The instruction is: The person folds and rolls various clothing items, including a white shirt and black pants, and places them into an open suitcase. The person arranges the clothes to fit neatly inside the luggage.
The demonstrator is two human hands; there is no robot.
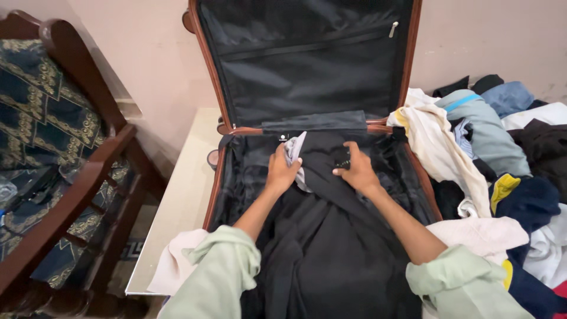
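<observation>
Open suitcase [220, 177]: left hand [281, 171] closed on pale cloth [295, 149] near its hinge edge; right hand [356, 169] pinches black buckle [342, 157]. Clothes pile [502, 165] crowds its right rim.

Clothes pile [490, 153] is crowding the suitcase's [214, 195] right rim; upright lid [307, 59] is blocking the far edge. Pale desk [183, 195] strip is lying open along the left rim, wooden chair [71, 177] beyond it.

A plain pinkish wall [159, 53] backs a dark wooden chair [88, 177] with patterned cushions.
</observation>
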